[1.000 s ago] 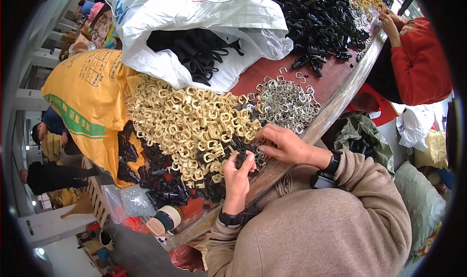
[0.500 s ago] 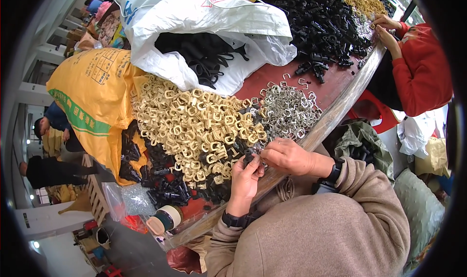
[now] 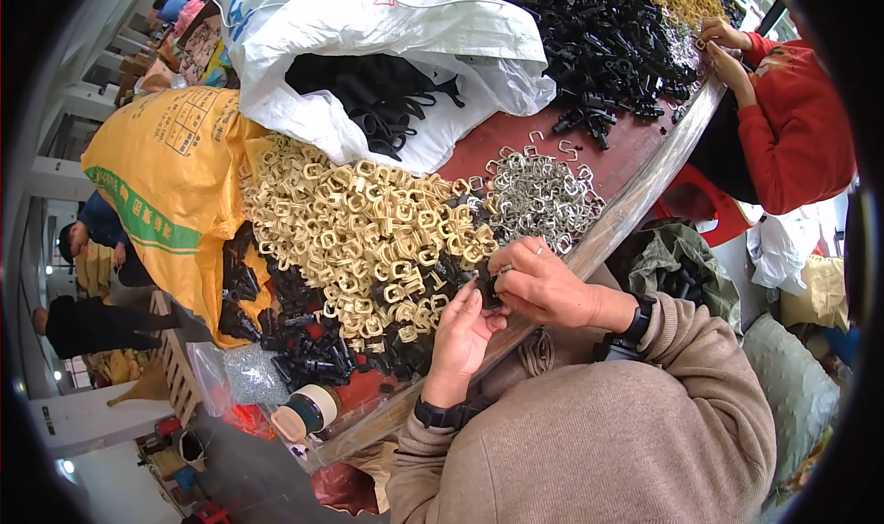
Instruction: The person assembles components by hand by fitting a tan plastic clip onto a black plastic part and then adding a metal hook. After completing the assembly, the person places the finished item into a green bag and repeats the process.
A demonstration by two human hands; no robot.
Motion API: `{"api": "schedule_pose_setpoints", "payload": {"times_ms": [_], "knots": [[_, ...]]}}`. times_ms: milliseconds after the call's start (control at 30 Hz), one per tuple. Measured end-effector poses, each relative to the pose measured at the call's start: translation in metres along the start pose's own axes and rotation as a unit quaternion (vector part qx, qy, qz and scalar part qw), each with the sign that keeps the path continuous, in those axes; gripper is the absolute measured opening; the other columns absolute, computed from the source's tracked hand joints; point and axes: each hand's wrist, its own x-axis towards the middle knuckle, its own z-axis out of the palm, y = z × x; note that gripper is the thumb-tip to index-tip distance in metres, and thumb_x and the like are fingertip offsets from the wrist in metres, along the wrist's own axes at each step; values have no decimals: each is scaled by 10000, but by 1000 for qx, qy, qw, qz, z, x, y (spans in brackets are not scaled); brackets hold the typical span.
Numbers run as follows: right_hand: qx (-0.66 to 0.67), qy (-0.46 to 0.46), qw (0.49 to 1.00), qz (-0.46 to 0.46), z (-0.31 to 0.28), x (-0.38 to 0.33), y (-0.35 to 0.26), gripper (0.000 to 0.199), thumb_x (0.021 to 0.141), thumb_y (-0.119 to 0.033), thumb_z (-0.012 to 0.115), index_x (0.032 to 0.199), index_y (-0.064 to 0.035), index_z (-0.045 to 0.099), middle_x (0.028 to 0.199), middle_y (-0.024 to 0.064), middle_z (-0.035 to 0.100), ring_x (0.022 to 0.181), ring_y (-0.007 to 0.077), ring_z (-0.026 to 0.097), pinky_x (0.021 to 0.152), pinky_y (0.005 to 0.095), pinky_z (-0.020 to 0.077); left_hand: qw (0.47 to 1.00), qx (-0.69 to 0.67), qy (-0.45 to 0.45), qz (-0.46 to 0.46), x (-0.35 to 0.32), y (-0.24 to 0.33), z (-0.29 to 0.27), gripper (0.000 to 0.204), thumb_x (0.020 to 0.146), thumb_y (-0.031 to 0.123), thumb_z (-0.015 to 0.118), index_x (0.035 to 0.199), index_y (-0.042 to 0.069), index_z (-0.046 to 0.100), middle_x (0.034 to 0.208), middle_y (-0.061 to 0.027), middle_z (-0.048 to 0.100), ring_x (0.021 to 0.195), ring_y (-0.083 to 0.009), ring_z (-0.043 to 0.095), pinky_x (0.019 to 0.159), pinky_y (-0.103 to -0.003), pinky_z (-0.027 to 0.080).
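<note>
The left hand (image 3: 463,333) pinches a black part (image 3: 486,287) at its thumb tip; the right hand (image 3: 550,287) curls close on its right, grip and the part's long axis too hidden to tell.

Bright, diffuse light covers the table (image 3: 502,146), leaving soft shadows; silver hooks (image 3: 543,197) glint by its near edge, where the right hand (image 3: 551,289) looks fairly sharp. Beyond its left end, small lamps (image 3: 68,467) glare. Fisheye distortion bends its edges, and the rim goes black
</note>
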Motion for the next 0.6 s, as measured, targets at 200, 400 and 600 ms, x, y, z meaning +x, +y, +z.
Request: {"api": "schedule_pose_setpoints", "payload": {"times_ms": [200, 400, 600], "knots": [[-73, -22, 997, -24, -1, 0, -2, 187, 583, -122, 580, 742, -58, 506, 1058, 87, 419, 995, 247, 384, 782, 378, 285, 995, 99, -6, 18, 0, -4, -6, 294, 869, 179, 407, 1086, -18, 431, 959, -80, 529, 835, -132, 532, 677, -252, 456], [-80, -27, 996, -28, 3, 0, -1, 162, 561, -132, 587, 686, -58, 516, 1029, 74, 440, 996, 233, 389, 766, 366, 289, 988, 152, -3, 20, 0, -7, -2, 299, 874, 184, 398, 1082, -28, 431, 977, -86, 525, 867, -141, 529, 739, -279, 455], [-58, -56, 996, 22, -1, 0, -5, 127, 556, -116, 593, 649, -60, 526, 944, 56, 476, 961, 221, 406, 745, 355, 297, 987, 160, -19, -22, 0, -9, -6, 378, 859, 164, 437, 1160, -53, 365, 1017, -92, 508, 883, -150, 524, 780, -275, 444]]}}
